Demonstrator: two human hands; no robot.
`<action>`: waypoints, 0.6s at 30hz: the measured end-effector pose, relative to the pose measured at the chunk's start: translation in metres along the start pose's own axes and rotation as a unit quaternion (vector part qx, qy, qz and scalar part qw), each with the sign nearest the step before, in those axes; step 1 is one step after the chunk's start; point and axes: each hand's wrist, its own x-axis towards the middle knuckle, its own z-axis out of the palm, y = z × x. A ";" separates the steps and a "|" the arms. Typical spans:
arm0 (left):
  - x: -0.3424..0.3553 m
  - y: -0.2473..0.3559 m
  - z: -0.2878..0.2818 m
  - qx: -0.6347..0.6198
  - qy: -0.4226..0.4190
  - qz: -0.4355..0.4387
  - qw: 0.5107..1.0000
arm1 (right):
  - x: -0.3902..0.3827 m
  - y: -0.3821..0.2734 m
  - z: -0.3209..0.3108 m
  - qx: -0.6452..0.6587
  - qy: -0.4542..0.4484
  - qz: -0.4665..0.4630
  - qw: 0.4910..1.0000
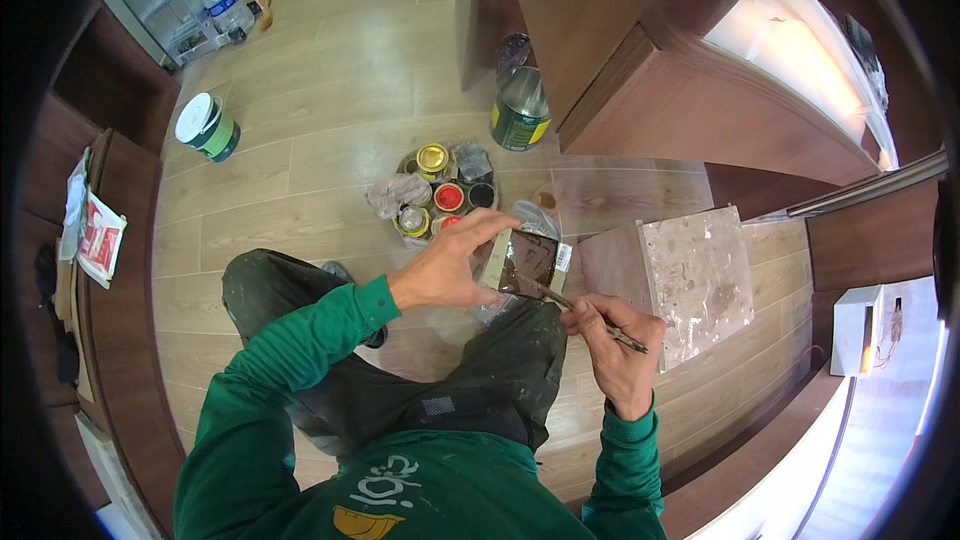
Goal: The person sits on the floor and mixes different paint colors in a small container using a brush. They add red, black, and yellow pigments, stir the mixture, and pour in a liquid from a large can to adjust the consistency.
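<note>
My left hand (pixel 445 265) grips a small, pale, box-like container (pixel 495 260) from its left side, above my knee. Dark brown paint (pixel 532 253) coats its inside. My right hand (pixel 618 352) is closed around a thin paintbrush (pixel 548 292) in a pen-like hold. The brush slants up and left, its tip at the brown paint; whether the bristles touch it I cannot tell. Clear plastic film (pixel 538 216) shows behind the container. Just beyond my left hand is a cluster of small cans, among them a red one (pixel 449 197), a black one (pixel 481 195) and a yellow one (pixel 433 157).
A paint-spotted wooden box or step (pixel 700 285) stands right of my hands. Beyond the cans is a large green and yellow tin (pixel 520 123). A white-lidded bucket (pixel 208 128) stands far left on the plank floor (pixel 310 70). A brown wooden counter (pixel 700 110) juts in from the upper right.
</note>
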 end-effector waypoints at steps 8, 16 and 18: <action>0.003 0.006 -0.002 -0.039 -0.029 -0.035 0.998 | -0.003 -0.002 -0.002 -0.004 -0.037 -0.010 0.999; 0.004 0.008 -0.002 -0.048 -0.036 -0.036 0.998 | -0.002 -0.001 0.002 -0.026 -0.028 -0.017 0.999; 0.004 0.007 -0.002 -0.034 -0.034 -0.038 0.998 | -0.005 -0.001 -0.004 0.029 0.018 -0.009 0.999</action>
